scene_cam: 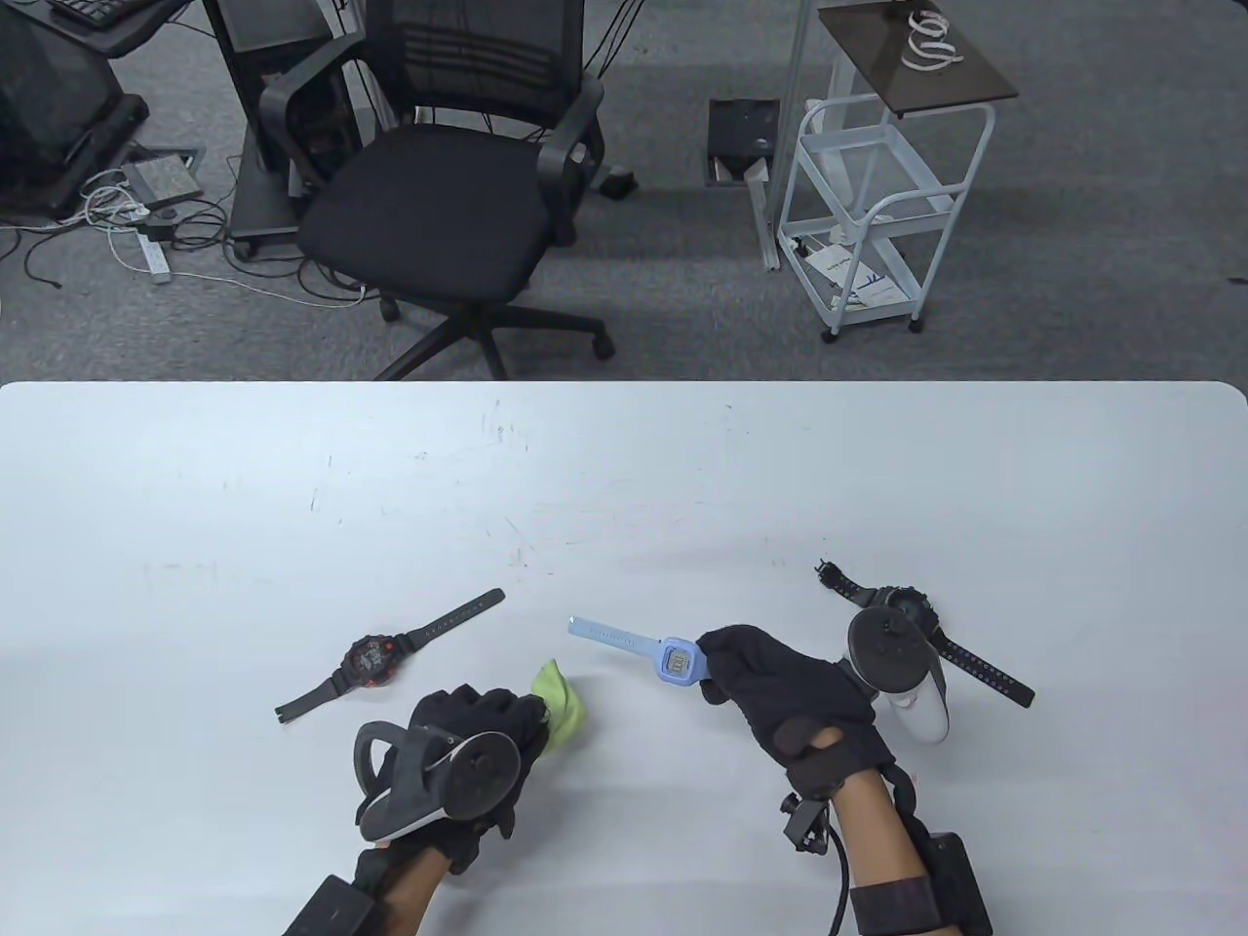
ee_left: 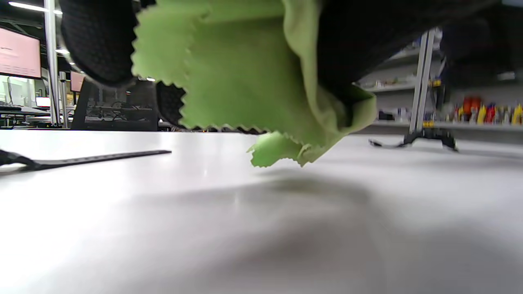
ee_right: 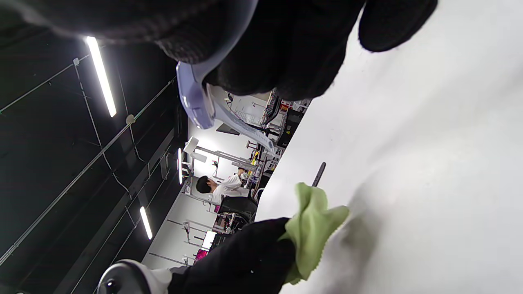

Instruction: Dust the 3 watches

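Step in hand, as judged: dusting the blue watch [scene_cam: 673, 662]. Right hand [scene_cam: 780, 692] grips it by the near strap, fingers curled round; case faces up, free strap pointing away to the left, the whole watch apparently lifted off the table [scene_cam: 624, 487]. Left hand [scene_cam: 468, 736] clutches a green cloth [scene_cam: 564, 707] bunched in curled fingers, hovering just above the tabletop; cloth and watch are near but apart.

To do it well: bring the cloth onto the case face first, with a flat fold rather than the crumpled tip, and wipe along the strap away from the gripping fingers. Right-hand hold should stay firm on the strap so the case does not swing. The part under the fingers will likely need a re-grip to be reached.

Count:
- watches: 3. Blue one in hand; red-faced watch [scene_cam: 375, 658] lying flat at left, well clear of both hands; black watch [scene_cam: 912, 609] lying at right, partly hidden behind the right tracker.
- cloths: 1.
- hands: 2, both occupied.
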Demonstrator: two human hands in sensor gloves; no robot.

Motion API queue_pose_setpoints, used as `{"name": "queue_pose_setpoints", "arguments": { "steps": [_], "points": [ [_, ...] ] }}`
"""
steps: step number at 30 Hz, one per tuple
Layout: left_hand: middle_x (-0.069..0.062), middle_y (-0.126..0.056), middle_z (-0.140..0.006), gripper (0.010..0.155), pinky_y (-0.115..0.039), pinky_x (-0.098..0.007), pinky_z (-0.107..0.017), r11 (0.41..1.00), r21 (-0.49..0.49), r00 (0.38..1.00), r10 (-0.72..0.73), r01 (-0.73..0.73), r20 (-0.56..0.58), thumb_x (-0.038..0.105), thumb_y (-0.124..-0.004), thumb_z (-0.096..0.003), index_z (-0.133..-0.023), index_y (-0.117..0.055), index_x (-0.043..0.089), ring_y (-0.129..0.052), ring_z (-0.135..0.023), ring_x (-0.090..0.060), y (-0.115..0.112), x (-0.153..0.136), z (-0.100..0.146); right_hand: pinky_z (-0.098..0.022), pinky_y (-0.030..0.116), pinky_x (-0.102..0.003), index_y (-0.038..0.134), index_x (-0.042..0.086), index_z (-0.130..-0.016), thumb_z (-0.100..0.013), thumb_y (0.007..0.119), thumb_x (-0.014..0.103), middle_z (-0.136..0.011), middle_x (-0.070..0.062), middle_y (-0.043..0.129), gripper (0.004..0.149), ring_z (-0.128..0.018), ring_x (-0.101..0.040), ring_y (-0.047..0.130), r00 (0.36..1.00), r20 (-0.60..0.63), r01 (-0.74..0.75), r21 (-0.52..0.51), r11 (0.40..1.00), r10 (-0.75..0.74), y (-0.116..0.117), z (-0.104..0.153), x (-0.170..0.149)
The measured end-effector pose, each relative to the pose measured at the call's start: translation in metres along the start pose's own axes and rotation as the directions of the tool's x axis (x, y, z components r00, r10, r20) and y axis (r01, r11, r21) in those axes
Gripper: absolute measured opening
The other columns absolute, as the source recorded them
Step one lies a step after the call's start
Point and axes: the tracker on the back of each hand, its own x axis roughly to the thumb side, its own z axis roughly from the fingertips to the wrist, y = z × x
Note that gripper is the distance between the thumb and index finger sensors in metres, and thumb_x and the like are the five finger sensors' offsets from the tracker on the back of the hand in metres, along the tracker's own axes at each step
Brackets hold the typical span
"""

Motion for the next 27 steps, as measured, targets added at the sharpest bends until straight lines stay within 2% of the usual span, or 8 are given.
{"name": "queue_pose_setpoints", "arguments": {
  "steps": [7,9,11,15,18,20,25,27],
  "points": [
    [-0.003,-0.101,-0.083,0.045,-0.078,-0.064,-0.058,0.956,-0.151,0.966,-0.239,0.251,0.093,0.046,-0.083,-0.0505,-0.089,-0.093,0.024,-0.102,-0.066,-0.032,-0.022,0.015,-0.005,-0.070,0.056,-0.066,0.067,0.020,-0.107,-0.065,0.066,0.044,-0.091,-0.003,0.082,0.048,-0.086,-0.029,0.083,1.000,-0.007,-0.004,0.016,1.000,0.004,0.004,-0.001,-0.001],
    [-0.005,-0.101,-0.084,0.046,-0.077,-0.064,-0.058,0.954,-0.155,0.965,-0.247,0.258,0.089,0.046,-0.082,-0.0507,-0.089,-0.093,0.023,-0.101,-0.067,-0.032,-0.021,0.017,-0.007,-0.070,0.056,-0.066,0.066,0.020,-0.107,-0.065,0.066,0.044,-0.091,-0.003,0.082,0.048,-0.087,-0.029,0.083,1.000,-0.008,-0.004,0.018,1.000,0.004,0.005,-0.002,-0.001],
    [-0.005,-0.095,-0.091,0.058,-0.076,-0.064,-0.061,0.953,-0.180,0.970,-0.234,0.243,0.071,0.055,-0.079,-0.0506,-0.098,-0.084,0.022,-0.098,-0.072,-0.032,-0.017,0.015,-0.006,-0.070,0.055,-0.066,0.065,0.020,-0.108,-0.065,0.066,0.044,-0.092,-0.003,0.082,0.049,-0.087,-0.029,0.082,1.000,-0.008,0.000,0.023,1.000,0.001,0.005,-0.002,-0.001],
    [-0.010,-0.092,-0.093,0.064,-0.071,-0.068,-0.061,0.995,0.053,0.996,0.085,-0.084,-0.006,0.056,-0.068,-0.0520,-0.102,-0.079,0.017,-0.095,-0.075,-0.036,0.006,0.000,0.001,-0.071,0.055,-0.066,0.063,0.021,-0.108,-0.065,0.065,0.043,-0.093,-0.003,0.080,0.049,-0.088,-0.030,0.081,0.999,0.005,0.039,0.041,0.998,-0.039,0.009,-0.004,-0.001],
    [-0.013,-0.096,-0.089,0.064,-0.071,-0.070,-0.060,0.886,0.176,0.901,0.434,-0.429,0.007,0.054,-0.067,-0.0527,-0.099,-0.083,0.014,-0.096,-0.072,-0.038,0.017,-0.013,0.010,-0.071,0.054,-0.067,0.062,0.021,-0.109,-0.066,0.065,0.043,-0.096,-0.003,0.079,0.049,-0.089,-0.030,0.080,0.997,0.014,0.079,0.101,0.992,-0.080,0.020,-0.008,0.000],
    [-0.014,-0.097,-0.087,0.065,-0.072,-0.070,-0.059,0.790,0.159,0.801,0.598,-0.592,0.012,0.054,-0.066,-0.0530,-0.099,-0.083,0.011,-0.097,-0.070,-0.039,0.016,-0.018,0.012,-0.071,0.054,-0.067,0.061,0.021,-0.110,-0.066,0.065,0.043,-0.097,-0.003,0.078,0.049,-0.090,-0.030,0.080,0.996,0.020,0.084,0.145,0.986,-0.088,0.031,-0.013,0.002],
    [-0.015,-0.098,-0.086,0.071,-0.073,-0.069,-0.058,0.679,0.050,0.679,0.734,-0.733,-0.011,0.060,-0.063,-0.0536,-0.098,-0.085,0.009,-0.098,-0.069,-0.040,0.005,-0.020,0.007,-0.071,0.053,-0.067,0.058,0.022,-0.111,-0.066,0.065,0.042,-0.100,-0.002,0.077,0.050,-0.091,-0.031,0.079,0.994,0.024,0.098,0.222,0.970,-0.106,0.056,-0.020,0.005],
    [-0.015,-0.096,-0.089,0.073,-0.073,-0.069,-0.058,0.600,0.056,0.600,0.800,-0.798,-0.008,0.062,-0.063,-0.0537,-0.099,-0.083,0.008,-0.097,-0.071,-0.039,0.002,-0.020,0.007,-0.072,0.053,-0.067,0.057,0.022,-0.112,-0.065,0.065,0.041,-0.100,-0.002,0.078,0.051,-0.092,-0.031,0.079,0.995,0.020,0.086,0.257,0.963,-0.094,0.068,-0.023,0.006]
  ]
}}
